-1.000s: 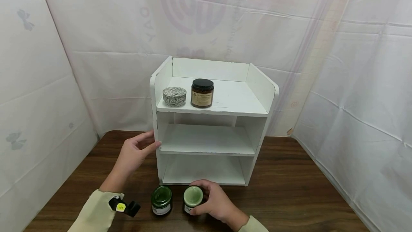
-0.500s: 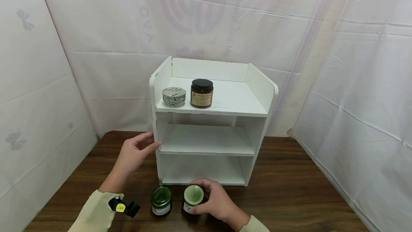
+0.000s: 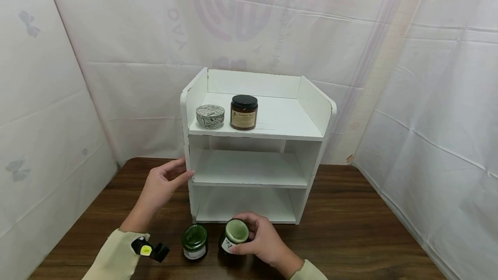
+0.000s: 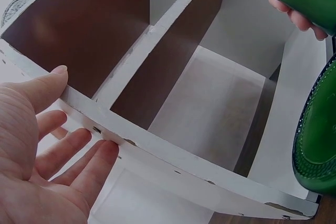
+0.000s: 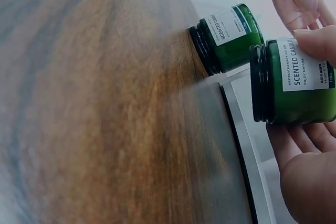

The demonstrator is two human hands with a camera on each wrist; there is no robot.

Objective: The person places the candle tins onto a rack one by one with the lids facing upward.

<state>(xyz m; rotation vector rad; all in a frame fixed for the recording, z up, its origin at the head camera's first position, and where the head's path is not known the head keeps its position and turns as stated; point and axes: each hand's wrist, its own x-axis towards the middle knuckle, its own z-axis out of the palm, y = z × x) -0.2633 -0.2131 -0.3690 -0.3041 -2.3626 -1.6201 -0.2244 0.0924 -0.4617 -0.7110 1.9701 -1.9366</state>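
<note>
My right hand (image 3: 264,239) grips a green glass scented candle jar (image 3: 237,230) between thumb and fingers. Its black lid faces down, and in the right wrist view the held jar (image 5: 299,85) is raised off the table and its label reads "SCENTED CANDLE". To its left stands a second green candle jar (image 3: 195,237), also lid down on the table. My left hand (image 3: 160,185) holds the left side panel of a white shelf unit (image 3: 254,137), thumb on the front edge, fingers along the outer face.
On the top shelf sit a round patterned tin (image 3: 210,117) and a brown jar (image 3: 244,113) with a black lid. Two lower shelves lie beneath. The shelf unit stands on a dark wooden table (image 3: 350,228), with white cloth (image 3: 136,77) hanging behind and at both sides.
The candle jar in my right hand has risen off the table and tilted slightly, shifting a little right. My left hand and the other jar have stayed in place.
</note>
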